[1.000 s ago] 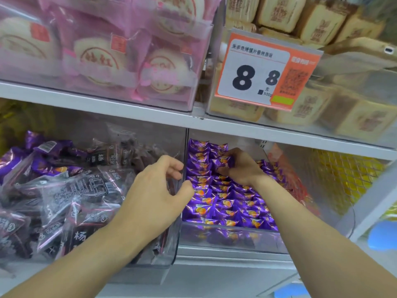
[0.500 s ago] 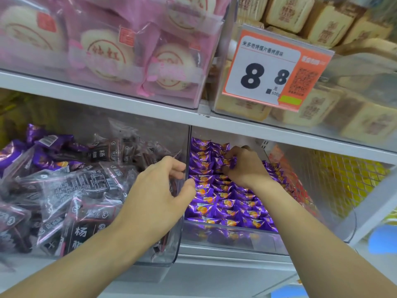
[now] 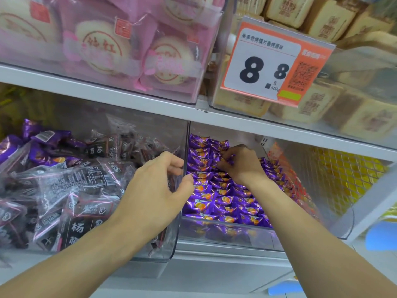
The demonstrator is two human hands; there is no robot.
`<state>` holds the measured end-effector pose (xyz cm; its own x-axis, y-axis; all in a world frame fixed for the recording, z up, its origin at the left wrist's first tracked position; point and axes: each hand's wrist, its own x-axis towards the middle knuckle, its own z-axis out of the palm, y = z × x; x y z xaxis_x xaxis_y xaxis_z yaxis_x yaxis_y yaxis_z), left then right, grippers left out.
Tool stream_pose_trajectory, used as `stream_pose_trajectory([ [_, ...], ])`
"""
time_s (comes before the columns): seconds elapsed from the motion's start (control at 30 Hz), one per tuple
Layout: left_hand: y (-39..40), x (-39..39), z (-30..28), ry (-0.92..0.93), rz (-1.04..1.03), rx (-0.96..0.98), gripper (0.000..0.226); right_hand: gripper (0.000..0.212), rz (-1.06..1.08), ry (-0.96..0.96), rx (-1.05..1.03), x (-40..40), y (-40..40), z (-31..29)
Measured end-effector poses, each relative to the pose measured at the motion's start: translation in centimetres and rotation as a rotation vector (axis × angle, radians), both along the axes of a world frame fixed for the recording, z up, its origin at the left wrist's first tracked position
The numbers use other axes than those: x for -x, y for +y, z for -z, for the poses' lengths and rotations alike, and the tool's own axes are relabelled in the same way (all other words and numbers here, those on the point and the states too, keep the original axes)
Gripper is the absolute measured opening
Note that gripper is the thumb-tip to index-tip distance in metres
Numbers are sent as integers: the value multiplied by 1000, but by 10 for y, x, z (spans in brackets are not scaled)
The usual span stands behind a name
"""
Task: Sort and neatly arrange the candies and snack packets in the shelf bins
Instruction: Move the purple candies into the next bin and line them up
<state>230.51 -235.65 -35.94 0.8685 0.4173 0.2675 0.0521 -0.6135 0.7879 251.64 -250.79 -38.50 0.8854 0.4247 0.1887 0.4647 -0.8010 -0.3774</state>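
Centre of the frame: the right hand [image 3: 240, 163] pinches a purple candy [image 3: 225, 160] above the tidy rows in the clear bin [image 3: 214, 233]. The left hand [image 3: 156, 190] grips the bin's dividing wall. Best to seat the candy flat, aligned with its row.

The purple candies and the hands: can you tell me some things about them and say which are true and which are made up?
1. The small purple foil-wrapped candies lie in neat rows in a clear plastic bin. True.
2. The right hand is pinching a yellow candy. False: it pinches a purple one.
3. The left hand grips the clear wall between two bins. True.
4. The white and orange price tag reads 5.5. False: it reads 8.8.
5. The dark see-through snack packets are stacked upright. False: they lie in a loose heap.
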Motion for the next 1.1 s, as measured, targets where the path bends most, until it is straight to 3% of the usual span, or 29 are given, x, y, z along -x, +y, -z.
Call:
stream_pose_trajectory([
  [0.53,0,0,1,-7,-5,5,30,25,-215,-137,69,-2,-5,-1],
  [0.83,0,0,1,-12,1,-6,35,25,-194,-109,40,-5,-8,1],
  [0.97,2,1,-1,-16,26,-26,37,12,-131,-82,-100,3,-5,-8],
  [1.1,16,9,-9,-76,42,-67,30,16,-131,158,-487,42,2,-33],
])
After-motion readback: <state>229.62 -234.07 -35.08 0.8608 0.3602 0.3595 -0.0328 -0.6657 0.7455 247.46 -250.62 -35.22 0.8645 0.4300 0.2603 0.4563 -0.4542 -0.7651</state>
